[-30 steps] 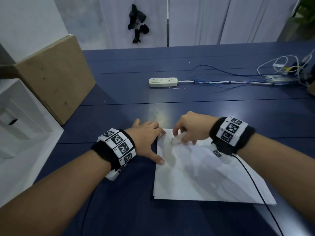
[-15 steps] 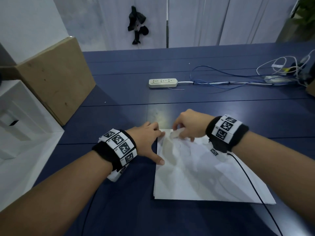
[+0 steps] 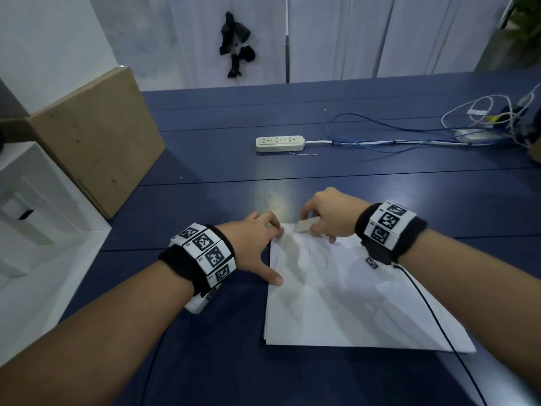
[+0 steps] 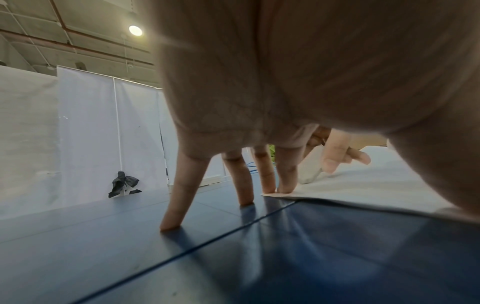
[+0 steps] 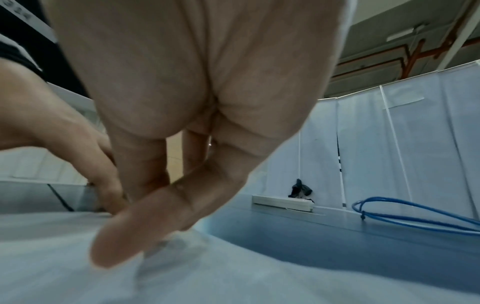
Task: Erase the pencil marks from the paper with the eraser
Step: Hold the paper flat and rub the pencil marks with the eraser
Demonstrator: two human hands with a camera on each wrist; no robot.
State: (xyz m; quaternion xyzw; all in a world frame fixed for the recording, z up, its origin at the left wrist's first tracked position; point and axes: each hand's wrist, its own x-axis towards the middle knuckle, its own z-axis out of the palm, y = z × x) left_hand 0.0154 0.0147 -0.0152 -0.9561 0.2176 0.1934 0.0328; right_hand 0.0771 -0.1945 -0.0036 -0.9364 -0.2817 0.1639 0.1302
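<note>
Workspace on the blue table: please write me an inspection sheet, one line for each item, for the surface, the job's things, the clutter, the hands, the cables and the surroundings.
Surface: dark blue panelled table.
Job's things: white paper sheets lying flat near the front edge, faint pencil curves visible; small white block eraser at the paper's far left corner.
Clutter: brown cardboard box and white foam packaging on the left.
Hands: left hand presses the paper's left edge with straight fingers; right hand pinches the eraser.
Cables: white power strip, blue cable, white wires at far right.
Surroundings: white curtain panels, black cloth bow hanging there.
</note>
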